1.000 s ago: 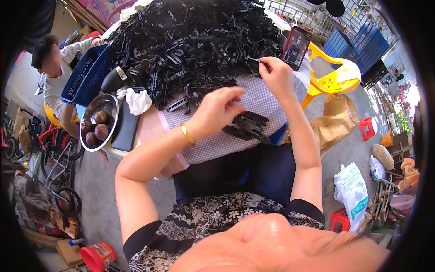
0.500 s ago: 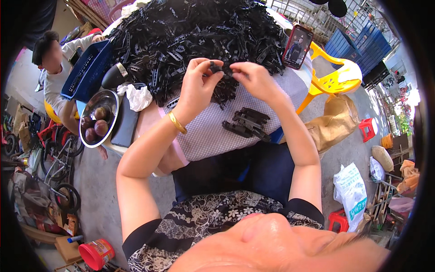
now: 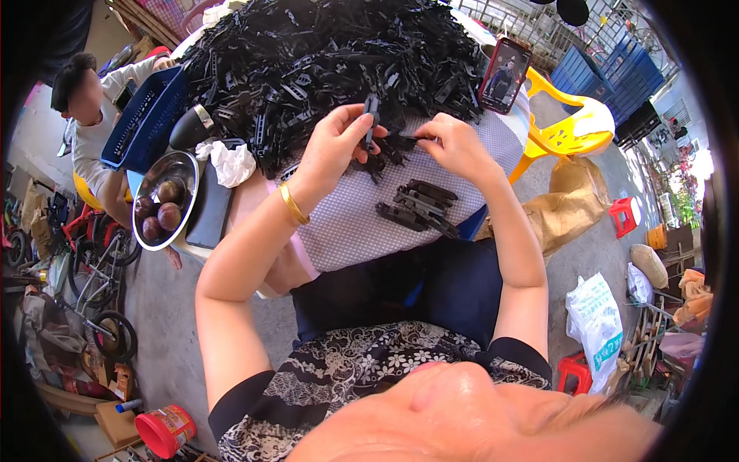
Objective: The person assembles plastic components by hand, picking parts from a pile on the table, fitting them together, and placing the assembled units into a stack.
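Observation:
A large heap of black plastic parts (image 3: 308, 61) covers the far part of the table. At its near edge my left hand (image 3: 336, 145) pinches a narrow black plastic part (image 3: 371, 115), held upright between thumb and fingers. To the right, my right hand (image 3: 454, 146) has its fingertips closed on a small dark piece at the heap's edge; its exact kind is too small to make out. Closer to me, a small stack of black plastic strips (image 3: 419, 206) lies on the dotted tablecloth (image 3: 346, 231).
Left of the heap are a steel bowl (image 3: 192, 219) with several dark round fruits, crumpled tissue (image 3: 232, 165) and a blue basket (image 3: 142, 119). A person (image 3: 96, 131) stands there. A phone (image 3: 505, 75) leans at the right, before a yellow chair (image 3: 573, 131).
My hands have moved apart and slightly down. The part in my left hand now points upright, while my right hand has shifted right and lower, toward the cloth.

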